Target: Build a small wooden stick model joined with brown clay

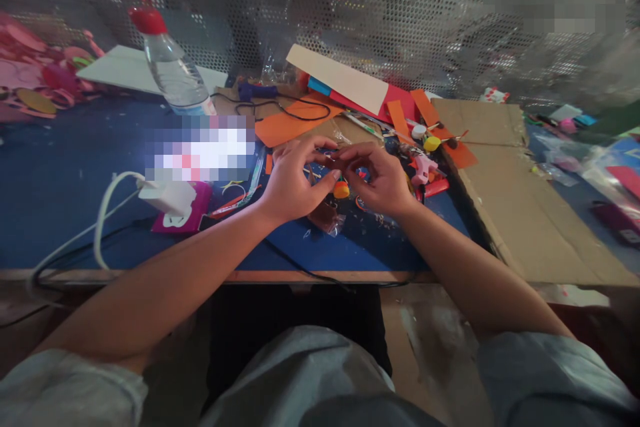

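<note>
My left hand (299, 180) and my right hand (379, 177) meet at the fingertips over the blue table. Both are closed in a pinch around something small and dark, too hidden and blurred to name. Just below the fingers is a small pot with an orange-yellow lid (341, 189). Under my hands lies a clear plastic bag (334, 223) with something brown in it. A pink glue gun (425, 168) rests to the right of my right hand, beside a red cylinder (436, 187).
A water bottle (175, 70) with a red cap stands at the back left. A white charger (167, 199) sits in a purple power strip (200, 213), with cables trailing. Orange sheets (295, 119) lie behind my hands; cardboard (540, 213) covers the right side. A perforated metal screen (240, 7) rises behind.
</note>
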The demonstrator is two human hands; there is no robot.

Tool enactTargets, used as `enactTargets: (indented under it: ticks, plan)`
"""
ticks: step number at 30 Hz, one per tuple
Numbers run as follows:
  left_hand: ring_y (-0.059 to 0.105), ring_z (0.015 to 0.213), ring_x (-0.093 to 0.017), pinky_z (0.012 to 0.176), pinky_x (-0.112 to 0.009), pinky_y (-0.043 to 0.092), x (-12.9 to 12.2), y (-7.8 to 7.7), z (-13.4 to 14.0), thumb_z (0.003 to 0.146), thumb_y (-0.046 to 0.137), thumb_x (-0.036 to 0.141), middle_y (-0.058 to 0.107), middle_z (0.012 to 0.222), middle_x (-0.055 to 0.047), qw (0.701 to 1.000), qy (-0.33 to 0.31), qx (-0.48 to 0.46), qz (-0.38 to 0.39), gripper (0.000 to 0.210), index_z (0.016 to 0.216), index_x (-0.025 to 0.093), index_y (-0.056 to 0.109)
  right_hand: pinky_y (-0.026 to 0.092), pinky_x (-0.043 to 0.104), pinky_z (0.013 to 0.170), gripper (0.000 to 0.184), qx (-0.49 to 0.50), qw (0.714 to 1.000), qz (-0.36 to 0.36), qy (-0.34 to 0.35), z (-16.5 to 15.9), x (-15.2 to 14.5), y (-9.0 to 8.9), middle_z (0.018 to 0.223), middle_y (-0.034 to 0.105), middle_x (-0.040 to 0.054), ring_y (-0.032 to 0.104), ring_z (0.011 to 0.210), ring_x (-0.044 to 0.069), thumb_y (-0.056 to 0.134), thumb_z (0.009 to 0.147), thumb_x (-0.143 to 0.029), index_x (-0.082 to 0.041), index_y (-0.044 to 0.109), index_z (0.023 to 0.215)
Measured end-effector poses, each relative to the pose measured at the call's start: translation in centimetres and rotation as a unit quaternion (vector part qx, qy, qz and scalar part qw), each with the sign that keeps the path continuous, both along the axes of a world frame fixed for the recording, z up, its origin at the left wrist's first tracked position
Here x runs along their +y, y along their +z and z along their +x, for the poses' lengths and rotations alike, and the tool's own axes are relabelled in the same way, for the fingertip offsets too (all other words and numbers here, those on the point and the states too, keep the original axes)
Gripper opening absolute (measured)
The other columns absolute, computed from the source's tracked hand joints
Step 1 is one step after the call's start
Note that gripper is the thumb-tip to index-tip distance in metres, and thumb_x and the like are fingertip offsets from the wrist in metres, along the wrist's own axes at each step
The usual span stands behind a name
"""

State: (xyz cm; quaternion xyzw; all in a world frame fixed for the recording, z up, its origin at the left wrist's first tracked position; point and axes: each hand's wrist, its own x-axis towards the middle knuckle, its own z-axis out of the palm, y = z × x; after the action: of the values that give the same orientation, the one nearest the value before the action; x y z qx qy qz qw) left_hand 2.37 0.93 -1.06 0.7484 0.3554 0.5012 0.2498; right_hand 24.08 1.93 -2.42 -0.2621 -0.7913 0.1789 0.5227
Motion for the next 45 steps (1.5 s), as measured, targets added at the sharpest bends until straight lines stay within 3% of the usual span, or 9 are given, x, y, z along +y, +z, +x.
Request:
enactTargets:
  ticks: [6, 11, 16, 20, 25, 30, 35, 41, 45]
  plan:
    - [0.085, 0.101, -0.022, 0.096, -0.039, 0.067, 0.00, 0.24, 0.15, 0.092, 0.080, 0.023, 0.084, 0.118, -0.008, 0.996, -0.058, -0.063, -0.007, 0.033, 0.123, 0.019, 0.070, 0.067, 0.030, 0.078, 0.038, 0.004, 1.000, 0.004, 0.003, -0.32, 0.03, -0.26, 0.125, 0.085, 0.0053, 0.084, 0.099, 0.018, 0.084, 0.099, -0.027, -0.028, 0.072, 0.135]
    - [0.085, 0.103, -0.023, 0.095, -0.039, 0.067, -0.30, 0.40, 0.06, 0.092, 0.081, 0.026, 0.085, 0.118, -0.008, 0.998, -0.043, -0.041, -0.014, 0.034, 0.124, 0.020, 0.070, 0.069, 0.033, 0.078, 0.034, -0.003, 1.000, 0.010, -0.015, -0.27, -0.08, -0.33, 0.118, 0.087, 0.0048, 0.085, 0.096, 0.018, 0.083, 0.103, -0.035, -0.029, 0.073, 0.135]
    - [0.085, 0.100, -0.023, 0.089, -0.036, 0.068, -0.03, 0.25, 0.10, 0.093, 0.082, 0.030, 0.085, 0.109, -0.007, 0.994, -0.049, -0.083, -0.043, 0.034, 0.124, 0.018, 0.072, 0.071, 0.036, 0.082, 0.033, -0.038, 0.999, 0.019, -0.017, -0.31, -0.45, 0.20, 0.128, 0.087, 0.0075, 0.085, 0.106, 0.022, 0.077, 0.107, -0.036, -0.029, 0.074, 0.139]
    - [0.084, 0.094, -0.021, 0.084, -0.034, 0.068, 0.05, 0.35, 0.14, 0.093, 0.084, 0.029, 0.084, 0.103, -0.006, 0.991, -0.048, -0.101, -0.070, 0.033, 0.122, 0.019, 0.072, 0.070, 0.034, 0.077, 0.049, -0.046, 0.997, 0.050, -0.022, -0.30, -0.22, 0.34, 0.134, 0.085, 0.0097, 0.084, 0.106, 0.023, 0.088, 0.100, -0.040, -0.030, 0.074, 0.145]
    - [0.085, 0.094, -0.023, 0.088, -0.037, 0.069, -0.29, 0.60, -0.04, 0.096, 0.081, 0.032, 0.085, 0.099, -0.006, 0.994, -0.047, -0.072, -0.070, 0.034, 0.126, 0.018, 0.073, 0.072, 0.037, 0.085, 0.033, -0.045, 0.996, 0.075, -0.033, -0.12, 0.14, 0.27, 0.128, 0.086, 0.0083, 0.084, 0.115, 0.026, 0.086, 0.102, -0.040, -0.034, 0.083, 0.134]
    - [0.084, 0.105, -0.025, 0.094, -0.041, 0.070, -0.34, 0.66, -0.11, 0.097, 0.079, 0.033, 0.087, 0.108, -0.008, 0.995, -0.046, -0.065, -0.053, 0.032, 0.126, 0.020, 0.073, 0.073, 0.042, 0.090, 0.032, -0.035, 0.997, 0.062, -0.029, -0.02, 0.25, 0.09, 0.125, 0.086, 0.0085, 0.084, 0.114, 0.027, 0.087, 0.101, -0.046, -0.036, 0.086, 0.132]
    - [0.085, 0.096, -0.023, 0.085, -0.037, 0.069, -0.45, 0.83, -0.04, 0.094, 0.082, 0.031, 0.087, 0.105, -0.007, 0.994, -0.055, -0.066, -0.071, 0.036, 0.127, 0.019, 0.073, 0.073, 0.046, 0.099, 0.043, -0.044, 0.997, 0.059, -0.013, 0.03, 0.38, -0.05, 0.132, 0.084, 0.0102, 0.083, 0.117, 0.028, 0.088, 0.098, -0.052, -0.036, 0.084, 0.137]
    - [0.084, 0.106, -0.026, 0.091, -0.040, 0.069, -0.54, 0.88, 0.05, 0.092, 0.086, 0.035, 0.087, 0.112, -0.010, 0.996, -0.057, -0.055, -0.040, 0.040, 0.127, 0.019, 0.075, 0.071, 0.045, 0.100, 0.025, -0.045, 0.994, 0.091, -0.024, -0.10, 0.37, -0.05, 0.123, 0.084, 0.0078, 0.083, 0.114, 0.026, 0.084, 0.103, -0.042, -0.037, 0.087, 0.128]
    - [0.083, 0.107, -0.026, 0.096, -0.041, 0.069, -0.51, 0.89, 0.11, 0.089, 0.088, 0.032, 0.087, 0.109, -0.009, 0.996, -0.049, -0.054, -0.043, 0.043, 0.129, 0.019, 0.075, 0.071, 0.045, 0.102, 0.036, -0.040, 0.994, 0.098, -0.016, -0.18, 0.39, -0.18, 0.127, 0.082, 0.0076, 0.082, 0.118, 0.026, 0.087, 0.101, -0.039, -0.039, 0.084, 0.136]
